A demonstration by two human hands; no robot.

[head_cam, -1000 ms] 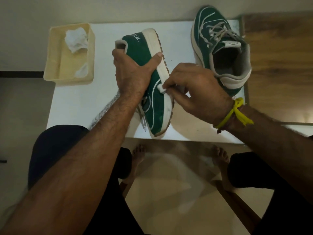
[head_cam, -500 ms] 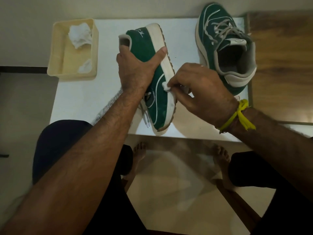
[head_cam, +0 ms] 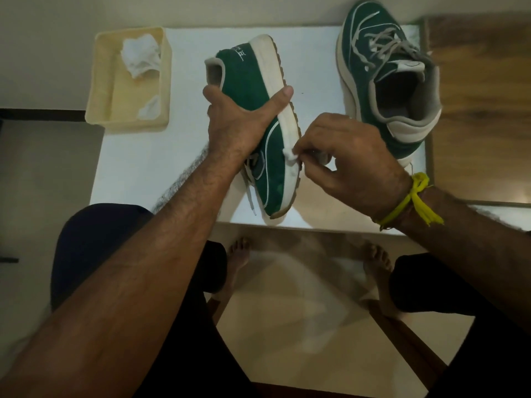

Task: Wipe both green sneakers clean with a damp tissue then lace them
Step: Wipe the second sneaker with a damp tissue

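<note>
My left hand (head_cam: 240, 122) grips a green sneaker (head_cam: 253, 81) turned on its side above the white table (head_cam: 129, 168), its toe pointing towards me and its cream sole facing right. My right hand (head_cam: 353, 159) pinches a small white tissue (head_cam: 289, 155) and presses it against the cream sole edge near the forefoot. Loose grey laces hang from the held sneaker. The second green sneaker (head_cam: 385, 79) stands upright at the table's far right, with grey laces threaded through it.
A cream plastic basket (head_cam: 100, 90) with crumpled white tissues stands at the table's far left. A wooden surface (head_cam: 482, 96) lies to the right of the table. My knees and bare feet are below the table's front edge.
My right hand with the tissue has slid along the sole edge towards the toe. My left hand keeps the same hold on the sneaker. The view shifted slightly.
</note>
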